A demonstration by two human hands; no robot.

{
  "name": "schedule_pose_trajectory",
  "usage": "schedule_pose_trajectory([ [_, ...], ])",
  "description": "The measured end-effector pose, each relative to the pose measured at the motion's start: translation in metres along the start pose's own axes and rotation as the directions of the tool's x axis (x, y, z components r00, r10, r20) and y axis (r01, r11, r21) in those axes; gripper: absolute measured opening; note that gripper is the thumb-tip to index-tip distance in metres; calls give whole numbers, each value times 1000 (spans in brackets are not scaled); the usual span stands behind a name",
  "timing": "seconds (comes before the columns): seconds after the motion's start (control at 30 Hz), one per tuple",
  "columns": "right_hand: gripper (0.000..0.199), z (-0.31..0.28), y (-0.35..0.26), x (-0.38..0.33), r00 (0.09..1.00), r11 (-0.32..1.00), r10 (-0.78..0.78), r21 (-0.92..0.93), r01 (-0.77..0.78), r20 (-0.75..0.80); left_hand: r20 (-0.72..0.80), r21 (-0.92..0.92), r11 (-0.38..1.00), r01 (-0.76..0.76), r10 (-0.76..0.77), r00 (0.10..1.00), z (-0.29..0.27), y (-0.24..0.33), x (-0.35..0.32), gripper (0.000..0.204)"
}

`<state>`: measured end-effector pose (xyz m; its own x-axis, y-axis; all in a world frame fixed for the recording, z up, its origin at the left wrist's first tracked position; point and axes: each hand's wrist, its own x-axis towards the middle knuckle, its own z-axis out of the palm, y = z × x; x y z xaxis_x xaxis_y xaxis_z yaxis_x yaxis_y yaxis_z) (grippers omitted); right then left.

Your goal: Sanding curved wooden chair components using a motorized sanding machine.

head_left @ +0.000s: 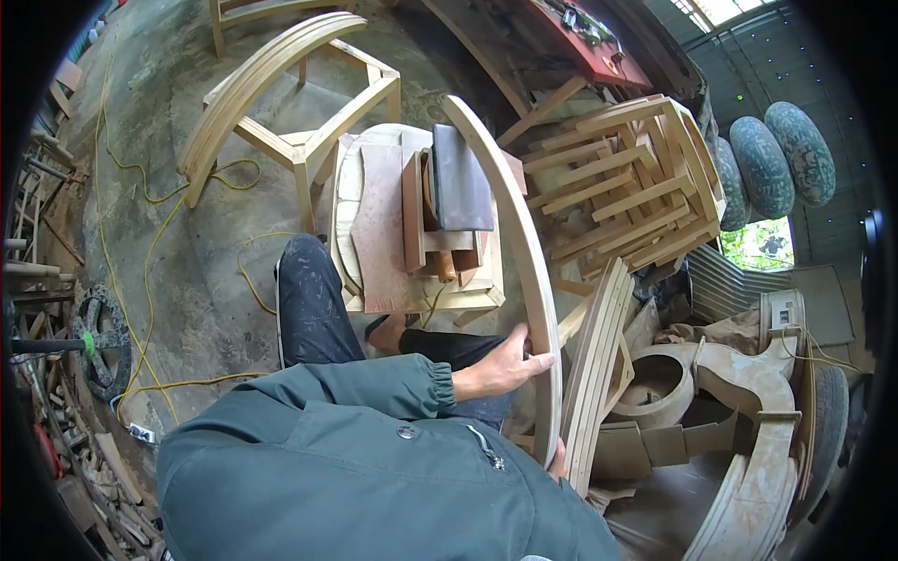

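A long curved strip of pale wood (500, 192) arcs from beside a grey belt block down to my right side. My left hand (505, 365) is closed around the strip's lower part, thumb over its edge. Only a few fingers of my right hand (558, 463) show, wrapped at the strip's near end; my jacket hides the rest. The grey belt block (463, 178), which looks like a belt sander, stands in a wooden mount on a low wooden stand (482, 301). The strip's far part passes along the block's right edge; I cannot tell whether they touch.
A curved wooden frame with legs (309, 140) stands on the concrete floor at far left. Stacked wooden frames (636, 182) and curved strips (599, 365) lie at right, near a dusty machine (748, 374). A yellow cable (145, 280) runs over the floor. A red table (594, 47) stands behind.
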<state>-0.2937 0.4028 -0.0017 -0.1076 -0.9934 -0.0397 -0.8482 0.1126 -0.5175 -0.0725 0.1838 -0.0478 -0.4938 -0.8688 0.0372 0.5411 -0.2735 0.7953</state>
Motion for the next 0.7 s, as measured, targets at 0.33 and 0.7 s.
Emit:
schedule_pose_trajectory([
  [0.33, 64, 66, -131, 267, 945, 940, -312, -109, 322, 103, -396, 96, 989, -114, 143, 907, -95, 52, -2, 60],
  [0.7, 28, 131, -248, 487, 788, 720, -616, -389, 575, 25, -470, 219, 975, -45, 145, 871, -121, 53, -30, 35],
])
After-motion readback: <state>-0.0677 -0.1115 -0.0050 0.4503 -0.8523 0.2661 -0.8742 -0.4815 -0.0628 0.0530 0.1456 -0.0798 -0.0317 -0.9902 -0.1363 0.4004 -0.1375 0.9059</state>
